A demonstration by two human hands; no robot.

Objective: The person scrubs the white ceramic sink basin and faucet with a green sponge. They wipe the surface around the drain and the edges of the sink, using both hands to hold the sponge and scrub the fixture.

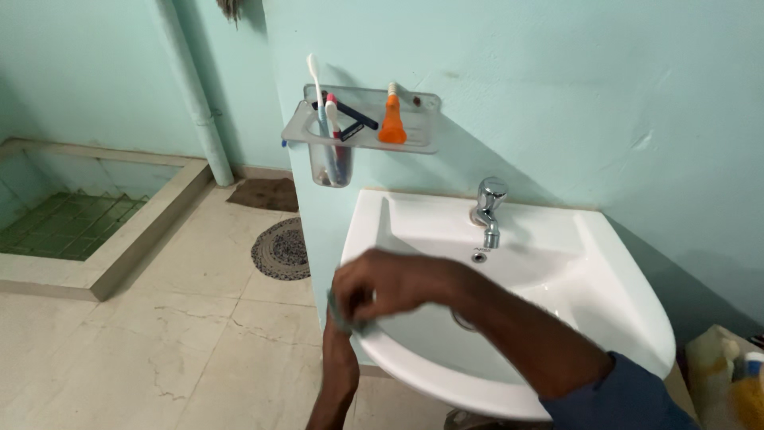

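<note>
While the right hand (374, 288), its grip closed on a blurred greenish pad (341, 312), probably a scrubber, at the white basin's (637, 318) front-left rim, meets the left hand (338, 350), grip unreadable, the pad could slip floorward.

Pale mint walls (557, 72) are enclosing cream floor tiles (119, 350); a round woven mat (280, 249) is lying beside a sunken green-tiled basin (64, 227).

1. We count one white sink (605, 263) with one chrome tap (489, 209).
2. One clear wall holder (298, 127) carries two toothbrushes (318, 95) and one orange tube (391, 119).
3. Two floor mats (280, 248).
4. Two hands (382, 287).
</note>
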